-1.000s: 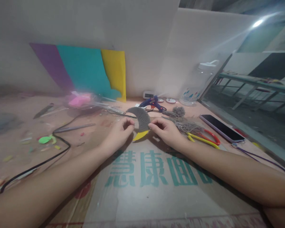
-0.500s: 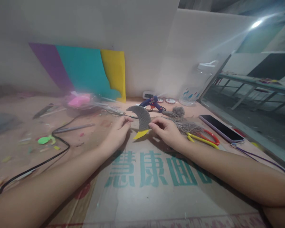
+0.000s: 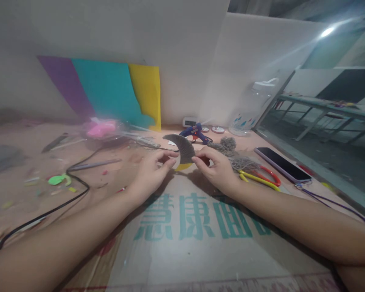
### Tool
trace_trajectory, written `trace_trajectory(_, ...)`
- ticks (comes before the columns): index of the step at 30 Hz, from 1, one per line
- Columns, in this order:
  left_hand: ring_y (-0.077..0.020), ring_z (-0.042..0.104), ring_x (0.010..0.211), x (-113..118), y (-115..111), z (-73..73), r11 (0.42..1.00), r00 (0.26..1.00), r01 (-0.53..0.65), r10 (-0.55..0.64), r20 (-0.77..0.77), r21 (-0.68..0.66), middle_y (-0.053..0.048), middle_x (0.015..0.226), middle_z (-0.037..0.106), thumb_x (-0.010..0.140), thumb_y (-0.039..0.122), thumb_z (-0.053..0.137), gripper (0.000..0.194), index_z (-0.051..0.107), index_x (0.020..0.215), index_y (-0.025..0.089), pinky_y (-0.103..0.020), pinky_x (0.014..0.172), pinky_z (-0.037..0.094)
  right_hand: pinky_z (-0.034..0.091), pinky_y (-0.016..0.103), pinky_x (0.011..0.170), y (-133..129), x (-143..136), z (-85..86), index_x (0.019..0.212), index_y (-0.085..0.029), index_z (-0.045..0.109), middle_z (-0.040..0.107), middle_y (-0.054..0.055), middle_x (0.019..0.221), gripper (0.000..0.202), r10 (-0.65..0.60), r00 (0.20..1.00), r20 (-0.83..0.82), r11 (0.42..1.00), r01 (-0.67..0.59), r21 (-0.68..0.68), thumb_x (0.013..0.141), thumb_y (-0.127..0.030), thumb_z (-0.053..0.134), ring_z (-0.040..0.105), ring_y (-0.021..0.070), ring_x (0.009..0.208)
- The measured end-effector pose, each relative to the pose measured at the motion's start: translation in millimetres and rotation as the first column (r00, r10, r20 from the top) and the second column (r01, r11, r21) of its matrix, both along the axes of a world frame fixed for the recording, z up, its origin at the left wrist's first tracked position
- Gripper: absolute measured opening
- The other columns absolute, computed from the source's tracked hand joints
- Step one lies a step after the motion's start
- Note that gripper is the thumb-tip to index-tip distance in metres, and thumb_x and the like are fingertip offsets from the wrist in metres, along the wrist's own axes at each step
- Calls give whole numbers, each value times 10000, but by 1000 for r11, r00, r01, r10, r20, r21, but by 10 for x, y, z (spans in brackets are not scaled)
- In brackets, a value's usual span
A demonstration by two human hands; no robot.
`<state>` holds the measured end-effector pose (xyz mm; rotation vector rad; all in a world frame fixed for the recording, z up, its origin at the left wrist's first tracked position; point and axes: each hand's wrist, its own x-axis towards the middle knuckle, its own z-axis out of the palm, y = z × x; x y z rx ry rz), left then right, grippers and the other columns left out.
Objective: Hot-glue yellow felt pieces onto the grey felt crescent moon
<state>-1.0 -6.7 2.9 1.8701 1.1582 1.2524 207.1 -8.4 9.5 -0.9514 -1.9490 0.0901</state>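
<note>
A crescent piece wrapped in grey yarn (image 3: 185, 149) is held up over the table, its lower end showing yellow. My right hand (image 3: 214, 165) pinches its right edge between thumb and fingertips. On the other side, my left hand (image 3: 158, 168) has its thumb and forefinger close together at the crescent's left edge, near the yellow end. Behind the crescent lies a blue glue gun (image 3: 193, 130). Loose grey yarn (image 3: 245, 163) lies just beyond my right hand.
Red-and-yellow-handled scissors (image 3: 261, 180) and a phone (image 3: 282, 165) lie to the right. A clear bottle (image 3: 246, 109) stands at the back. Coloured sheets (image 3: 106, 91) lean on the wall. A black cable (image 3: 63, 204), a pen (image 3: 94, 164) and scraps lie left.
My left hand has moved right to the crescent's edge. The crescent has turned slightly, and less of its yellow end shows.
</note>
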Motion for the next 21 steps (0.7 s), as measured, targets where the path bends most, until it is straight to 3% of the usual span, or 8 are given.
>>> trace_trajectory(5, -231, 642, 1021, 27, -52, 20, 996, 993, 87, -86, -76, 14, -75, 1113, 715, 899, 346, 535, 318, 676, 1140, 196, -352, 898, 482, 439, 277, 624, 16, -4, -33, 812, -202, 620, 613, 9, 735, 96, 68, 997, 40, 995, -70, 69, 898, -245, 617, 527, 141, 664)
trace_trajectory(10, -224, 640, 978, 29, -92, 47, 978, 973, 195, -183, -143, 74, -61, 1046, 723, 899, 386, 551, 293, 700, 1060, 192, -332, 890, 471, 500, 344, 799, -23, -16, -34, 974, -196, 663, 676, 82, 967, 109, 108, 975, 196, 986, -130, 101, 916, -208, 572, 618, 199, 902)
trace_trajectory(14, -225, 637, 1011, 36, -107, 66, 991, 988, 129, -126, -83, 31, -44, 1075, 725, 897, 341, 537, 249, 706, 1025, 212, -313, 905, 453, 475, 413, 935, -92, -34, 6, 1077, -209, 664, 647, 115, 1156, 220, 132, 931, 340, 980, -174, 95, 920, -163, 516, 578, 243, 1107)
trace_trajectory(17, -202, 626, 840, 43, -102, 74, 997, 995, 69, -70, -68, -23, -22, 872, 712, 879, 348, 547, 206, 686, 862, 198, -282, 768, 452, 493, 391, 828, -140, -49, 35, 1027, -201, 652, 653, 108, 1009, 174, 151, 925, 350, 979, -189, 75, 931, -193, 508, 590, 233, 968)
trace_trajectory(21, -158, 558, 702, 18, -48, 56, 995, 998, -41, 46, 46, -88, 10, 708, 613, 876, 407, 549, 270, 585, 726, 186, -252, 652, 405, 464, 340, 765, -140, -31, 43, 906, -203, 590, 613, 56, 865, 57, 144, 970, 193, 984, -160, 72, 925, -221, 540, 563, 192, 828)
